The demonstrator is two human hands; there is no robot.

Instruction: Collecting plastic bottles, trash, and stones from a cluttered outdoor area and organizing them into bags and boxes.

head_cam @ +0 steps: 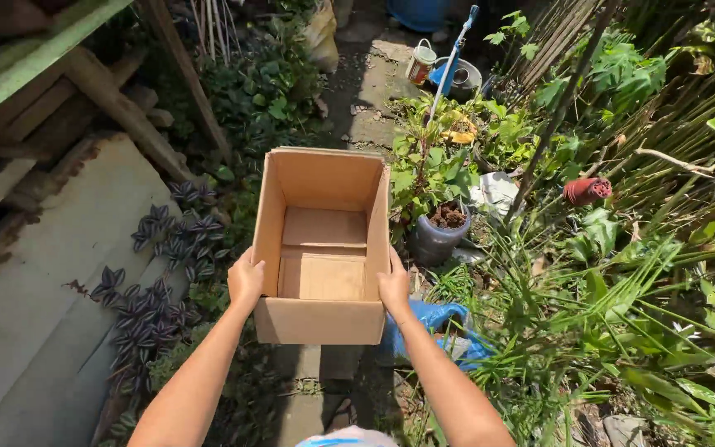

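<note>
Cardboard box [322,248], open top, empty inside, held out in front of you over the narrow garden path, clear of the ground. Your left hand [246,280] clamps the left wall near the front corner, your right hand [393,285] clamps the right wall opposite, both closed on the box with thumbs over the rim. Grip looks even, box sits level. Judgement: keep palms pressing inward equally so the thin walls don't bow; hands low on the walls would carry weight better if anything goes in. Watch the right side: a potted plant [439,223] in a dark pot is just beside the box's right wall, leaves nearly touching. Blue plastic bag [448,327] lies below your right forearm. Purple-leaved ground plants [159,273] well left.
</note>
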